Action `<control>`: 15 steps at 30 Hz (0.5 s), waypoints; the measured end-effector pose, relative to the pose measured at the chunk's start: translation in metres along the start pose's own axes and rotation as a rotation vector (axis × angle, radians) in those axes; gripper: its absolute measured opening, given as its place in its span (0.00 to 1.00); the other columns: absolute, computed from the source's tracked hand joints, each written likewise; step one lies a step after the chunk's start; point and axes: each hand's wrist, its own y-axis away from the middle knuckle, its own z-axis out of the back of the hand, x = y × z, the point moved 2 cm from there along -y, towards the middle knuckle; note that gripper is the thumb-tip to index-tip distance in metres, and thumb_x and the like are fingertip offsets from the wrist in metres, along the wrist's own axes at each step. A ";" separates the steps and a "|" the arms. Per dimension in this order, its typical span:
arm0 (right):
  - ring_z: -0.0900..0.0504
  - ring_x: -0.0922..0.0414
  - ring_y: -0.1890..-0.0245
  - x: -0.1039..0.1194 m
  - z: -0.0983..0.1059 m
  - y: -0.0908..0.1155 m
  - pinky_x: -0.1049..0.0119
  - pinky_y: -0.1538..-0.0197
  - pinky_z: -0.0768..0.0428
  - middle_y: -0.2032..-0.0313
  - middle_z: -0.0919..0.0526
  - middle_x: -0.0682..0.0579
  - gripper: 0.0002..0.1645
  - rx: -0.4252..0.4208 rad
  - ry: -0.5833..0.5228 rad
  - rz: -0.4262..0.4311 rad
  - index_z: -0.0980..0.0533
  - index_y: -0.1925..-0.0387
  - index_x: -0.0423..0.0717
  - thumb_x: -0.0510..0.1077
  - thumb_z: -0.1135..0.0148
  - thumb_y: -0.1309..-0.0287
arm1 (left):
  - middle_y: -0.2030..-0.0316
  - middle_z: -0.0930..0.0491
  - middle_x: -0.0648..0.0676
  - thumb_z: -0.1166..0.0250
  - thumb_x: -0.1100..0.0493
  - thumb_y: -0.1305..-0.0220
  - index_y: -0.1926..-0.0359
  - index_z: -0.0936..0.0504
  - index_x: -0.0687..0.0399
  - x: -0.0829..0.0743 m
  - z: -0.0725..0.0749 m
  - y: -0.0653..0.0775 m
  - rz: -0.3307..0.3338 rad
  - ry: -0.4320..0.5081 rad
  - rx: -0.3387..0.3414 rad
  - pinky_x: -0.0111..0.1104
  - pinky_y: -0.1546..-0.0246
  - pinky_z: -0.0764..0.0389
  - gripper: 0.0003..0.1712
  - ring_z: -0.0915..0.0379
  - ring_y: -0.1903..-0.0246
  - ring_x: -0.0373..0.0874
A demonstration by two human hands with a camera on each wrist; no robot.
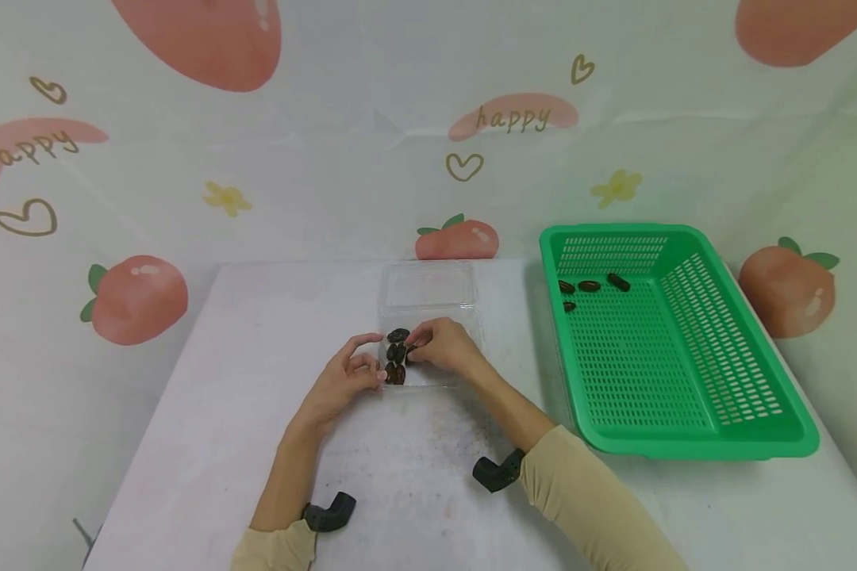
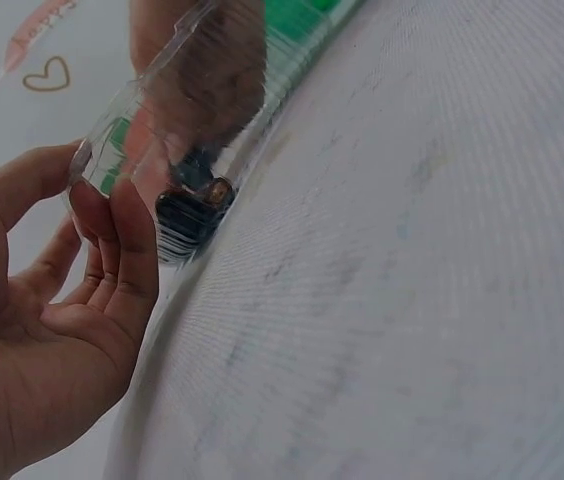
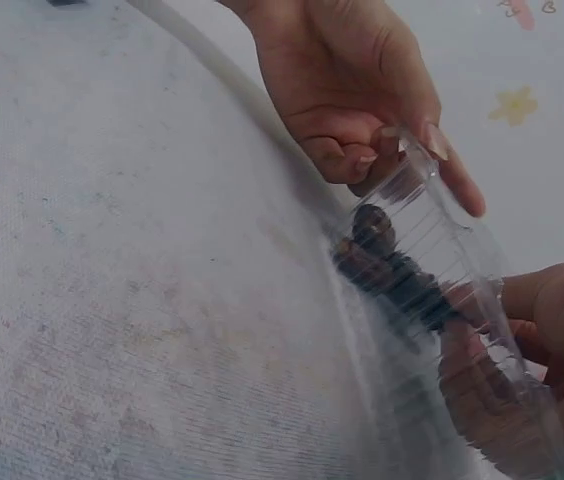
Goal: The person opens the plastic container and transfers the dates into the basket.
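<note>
I am sitting my arms over a white tabletop [image 1: 407,484], and my two hands are working at a clear plastic box [image 1: 432,377] lying in front of me, with its lid [image 1: 428,284] standing open on the far side. My left hand [image 1: 336,388] is gripping the box at its left wall, thumb and index finger spreading along the rim while the other fingers are curling in behind them. My right hand [image 1: 448,349] is reaching down into the box from the right, its fingertips pinching a dark piece [image 1: 410,358] that they are partly hiding. Beside it, more dark brown pieces [image 1: 397,335], shaped like dates, are lying close together along the left side of the box, the nearest ones almost meeting the front wall. Well to the right, a green basket [image 1: 693,446] is resting on the tabletop, and four similar pieces [image 1: 589,286] are lying near its far left corner. Beige sleeves [image 1: 593,507] are covering my forearms, and black angled fittings [image 1: 330,513] are sticking out at my wrists. Behind everything, a white cloth [image 1: 343,190] is hanging, showing peach-coloured fruit, yellow flowers and outlined hearts.
</note>
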 end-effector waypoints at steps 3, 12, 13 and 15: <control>0.24 0.61 0.72 0.003 0.004 0.002 0.70 0.69 0.27 0.73 0.17 0.56 0.08 -0.008 -0.017 0.010 0.13 0.64 0.48 0.39 0.26 0.49 | 0.69 0.28 0.51 0.33 0.69 0.38 0.29 0.37 0.53 0.001 0.001 0.001 0.005 0.004 -0.003 0.37 0.60 0.18 0.38 0.25 0.68 0.44; 0.19 0.58 0.66 0.025 0.031 0.016 0.66 0.64 0.22 0.68 0.14 0.55 0.08 0.001 -0.047 0.064 0.14 0.62 0.47 0.40 0.28 0.45 | 0.69 0.28 0.51 0.32 0.66 0.38 0.30 0.36 0.51 0.000 0.001 -0.002 -0.004 -0.006 -0.003 0.38 0.58 0.19 0.37 0.25 0.67 0.48; 0.18 0.58 0.65 0.028 0.035 0.018 0.66 0.64 0.22 0.67 0.14 0.55 0.08 0.010 -0.052 0.070 0.14 0.61 0.46 0.40 0.28 0.45 | 0.69 0.28 0.51 0.32 0.66 0.37 0.30 0.36 0.51 0.000 0.001 -0.002 -0.003 -0.008 0.001 0.38 0.58 0.19 0.37 0.25 0.67 0.48; 0.17 0.57 0.64 0.033 0.042 0.022 0.65 0.62 0.20 0.65 0.14 0.54 0.09 0.039 -0.070 0.079 0.15 0.60 0.46 0.40 0.28 0.44 | 0.70 0.29 0.51 0.32 0.67 0.37 0.30 0.36 0.52 0.001 0.001 -0.002 -0.001 -0.007 0.001 0.38 0.59 0.19 0.37 0.25 0.67 0.48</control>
